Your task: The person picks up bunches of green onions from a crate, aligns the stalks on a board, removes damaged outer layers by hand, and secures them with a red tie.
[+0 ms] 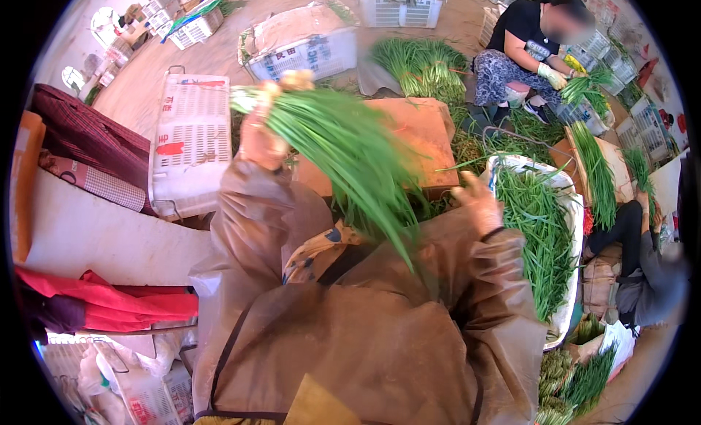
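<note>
My left hand (264, 140) is closed around the pale root end of a thick bunch of green chives (343, 144). The long leaves, blurred by motion, fan out to the right and hang down over my lap. Below the bunch lies an orange-brown board (420, 136). My right hand (480, 204) holds nothing, and its fingers are apart. It is beside the near left rim of a white crate (573, 272) filled with loose green leaves (537, 235).
An upturned white crate (191, 140) stands at my left. Beyond the board lies a heap of chives (423, 63) near a covered crate (303, 52). A seated person (522, 60) handles greens at the far right; another person (650, 264) sits at the right edge.
</note>
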The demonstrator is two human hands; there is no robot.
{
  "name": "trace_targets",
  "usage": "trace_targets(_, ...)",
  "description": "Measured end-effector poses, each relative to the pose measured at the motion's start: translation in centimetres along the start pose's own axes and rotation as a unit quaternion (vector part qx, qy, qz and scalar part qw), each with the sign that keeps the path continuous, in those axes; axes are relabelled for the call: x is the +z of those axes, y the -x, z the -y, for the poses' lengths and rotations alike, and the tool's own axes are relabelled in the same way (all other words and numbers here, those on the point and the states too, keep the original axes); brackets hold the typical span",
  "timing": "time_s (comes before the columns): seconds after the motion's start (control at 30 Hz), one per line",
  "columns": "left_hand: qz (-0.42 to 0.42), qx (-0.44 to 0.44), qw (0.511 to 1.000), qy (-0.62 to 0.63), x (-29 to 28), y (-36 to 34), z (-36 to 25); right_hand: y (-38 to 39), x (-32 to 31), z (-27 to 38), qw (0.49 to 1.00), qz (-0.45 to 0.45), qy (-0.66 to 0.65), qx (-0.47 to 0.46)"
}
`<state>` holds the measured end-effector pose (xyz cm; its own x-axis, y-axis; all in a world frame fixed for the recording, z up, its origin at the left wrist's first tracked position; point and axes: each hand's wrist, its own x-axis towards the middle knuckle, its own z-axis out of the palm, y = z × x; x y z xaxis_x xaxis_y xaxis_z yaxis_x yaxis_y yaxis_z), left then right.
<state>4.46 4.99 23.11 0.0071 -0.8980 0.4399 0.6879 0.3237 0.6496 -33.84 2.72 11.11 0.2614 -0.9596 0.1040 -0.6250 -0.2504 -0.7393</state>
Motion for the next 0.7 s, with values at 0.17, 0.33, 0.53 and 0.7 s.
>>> trace_targets(0.17, -0.006, 0.151, 0.988, 0.006, -3.0, -1.2, -3.8, 0.0, -4.7, -1.7, 0.97, -0.045, -0.206, 0.122)
trace_targets(0.33, 0.004, 0.176, 0.984, 0.021, -0.6, -1.2, -4.0, -1.6, -8.3, 9.7, 0.944, -0.144, -0.294, -0.026)
trace_targets(0.53, 0.068, 0.085, 0.99, -0.085, 4.0, 1.8, 1.6, -3.7, -1.9, 17.7, 0.921, 0.027, -0.221, -0.319)
trace_targets(0.7, -0.168, -0.083, 0.972, 0.145, 0.3, 7.1, 8.2, -0.2, 10.3, 13.6, 0.928, 0.221, -0.272, -0.127)
